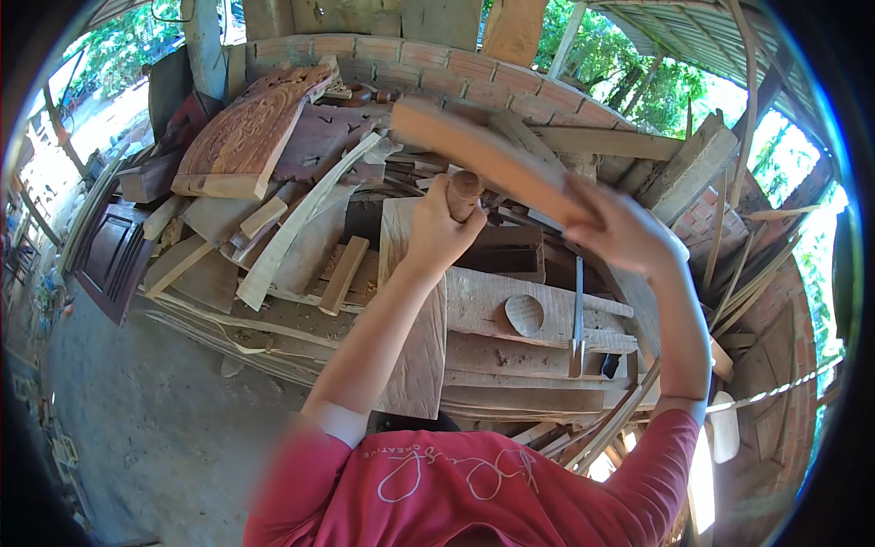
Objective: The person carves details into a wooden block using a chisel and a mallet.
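My left hand (pixel 442 223) is closed around a rounded piece of brown wood (pixel 466 185), whose top shows above the fist. What lies below the fist is hidden. My right hand (pixel 629 228) grips one end of a long orange-brown wooden plank (pixel 488 155), its far end reaching up and left past my left hand. Both the plank and the right hand are smeared by motion. Below my hands, a shallow oval wooden dish (pixel 524 314) rests on a rough wooden beam (pixel 474 303). To its right lies a long thin tool with a metal blade (pixel 577 314).
A wide board (pixel 412 365) stands out toward me under my left forearm. Carved wooden panels (pixel 241 137) and loose offcuts (pixel 342 273) are heaped at the left. A low brick wall (pixel 437 68) runs behind. Thick timbers (pixel 693 169) and sticks lean at the right.
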Motion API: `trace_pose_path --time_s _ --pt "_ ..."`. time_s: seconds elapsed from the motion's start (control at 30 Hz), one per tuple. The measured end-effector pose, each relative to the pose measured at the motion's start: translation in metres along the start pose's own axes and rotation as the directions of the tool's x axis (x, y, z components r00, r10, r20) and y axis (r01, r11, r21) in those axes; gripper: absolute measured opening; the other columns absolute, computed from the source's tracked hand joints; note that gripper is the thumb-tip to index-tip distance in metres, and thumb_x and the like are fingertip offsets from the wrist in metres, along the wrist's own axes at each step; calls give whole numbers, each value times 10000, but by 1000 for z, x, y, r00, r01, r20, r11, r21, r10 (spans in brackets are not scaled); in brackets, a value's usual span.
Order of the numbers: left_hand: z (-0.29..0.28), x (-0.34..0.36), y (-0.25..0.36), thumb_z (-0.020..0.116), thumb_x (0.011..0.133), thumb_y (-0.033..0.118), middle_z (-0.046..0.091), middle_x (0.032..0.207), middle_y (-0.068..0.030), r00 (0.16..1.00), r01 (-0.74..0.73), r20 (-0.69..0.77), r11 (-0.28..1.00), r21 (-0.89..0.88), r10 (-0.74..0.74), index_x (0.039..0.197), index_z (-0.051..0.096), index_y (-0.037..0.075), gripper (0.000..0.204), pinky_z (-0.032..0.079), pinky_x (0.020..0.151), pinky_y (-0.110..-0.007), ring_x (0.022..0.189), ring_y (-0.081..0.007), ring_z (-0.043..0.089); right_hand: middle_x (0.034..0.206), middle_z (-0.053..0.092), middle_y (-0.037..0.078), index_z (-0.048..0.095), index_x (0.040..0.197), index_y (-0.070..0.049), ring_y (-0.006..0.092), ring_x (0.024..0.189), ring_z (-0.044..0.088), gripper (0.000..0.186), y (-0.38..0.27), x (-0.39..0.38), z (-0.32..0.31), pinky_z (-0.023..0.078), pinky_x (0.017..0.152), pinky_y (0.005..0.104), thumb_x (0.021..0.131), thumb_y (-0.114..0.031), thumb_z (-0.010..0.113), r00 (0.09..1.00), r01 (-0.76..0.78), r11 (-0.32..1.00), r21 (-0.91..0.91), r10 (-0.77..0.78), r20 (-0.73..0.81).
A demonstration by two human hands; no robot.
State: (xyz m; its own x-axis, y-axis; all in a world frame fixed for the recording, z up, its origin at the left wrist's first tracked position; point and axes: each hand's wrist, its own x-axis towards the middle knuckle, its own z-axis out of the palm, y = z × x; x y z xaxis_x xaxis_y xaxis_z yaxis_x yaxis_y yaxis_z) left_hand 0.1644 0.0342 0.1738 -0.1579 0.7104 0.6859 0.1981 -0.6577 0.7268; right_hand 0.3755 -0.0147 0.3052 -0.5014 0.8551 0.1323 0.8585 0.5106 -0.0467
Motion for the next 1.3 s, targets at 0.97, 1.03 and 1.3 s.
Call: trace_pose_path --time_s 0.97,1.03,1.3 --pt "-1 0 -1 616 706 125 598 677 -117 994 -83 -76 995 -61 79 836 528 9 196 467 575 -296 612 -204 610 1070 567 162 330 1293 -31 298 1023 531 613 -35 0 21 415 860 364 805 -298 589 999 -24 969 245 29 -17" --pt "-7 -1 -4 620 702 133 599 669 -121 999 17 -51 999 -34 -19 816 527 14 190 463 558 -300 594 -215 608 1076 564 175 325 1291 -18 303 1028 529 640 -27 -3 11 413 863 362 800 -332 588 996 15 973 229 5 -87" --pt "-3 0 -4 617 670 120 585 709 -150 996 76 54 997 -12 -75 847 494 17 239 467 590 -346 652 -294 602 1060 553 210 387 1217 14 309 904 570 574 -36 -10 22 430 797 349 789 -300 607 965 -245 929 276 262 -24"
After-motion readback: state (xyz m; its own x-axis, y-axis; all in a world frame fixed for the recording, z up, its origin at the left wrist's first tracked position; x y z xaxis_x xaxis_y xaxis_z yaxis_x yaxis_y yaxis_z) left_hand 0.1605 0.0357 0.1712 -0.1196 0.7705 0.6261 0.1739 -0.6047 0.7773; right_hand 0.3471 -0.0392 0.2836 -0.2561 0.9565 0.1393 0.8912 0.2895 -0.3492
